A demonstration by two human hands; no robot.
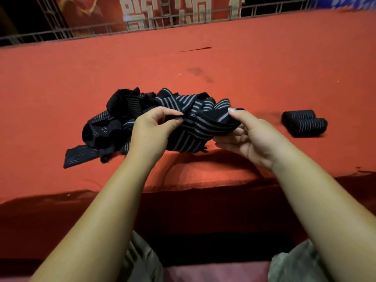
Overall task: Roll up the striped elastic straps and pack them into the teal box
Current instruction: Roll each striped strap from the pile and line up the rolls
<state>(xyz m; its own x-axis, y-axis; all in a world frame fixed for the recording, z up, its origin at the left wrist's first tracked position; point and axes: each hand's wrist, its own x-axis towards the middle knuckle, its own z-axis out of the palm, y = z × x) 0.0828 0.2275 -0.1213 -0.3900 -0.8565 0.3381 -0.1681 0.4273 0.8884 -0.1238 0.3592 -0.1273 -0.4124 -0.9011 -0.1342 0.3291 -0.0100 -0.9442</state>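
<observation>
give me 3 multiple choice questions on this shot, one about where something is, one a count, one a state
1. Where do the rolled straps lie relative to the loose pile?
A. on top of it
B. to its left
C. apart from it, on the person's right

2. How many rolled straps are there?
A. one
B. two
C. four

3. What are the left hand and right hand doing?
A. each pinching the same strap
B. hanging open, touching nothing
C. lifting a box

Answers:
1. C, since bare red cloth separates them from the pile.
2. B, since two rolls lie side by side.
3. A, since thumb and fingers of each hand close on the striped strap, one hand at each side.
</observation>
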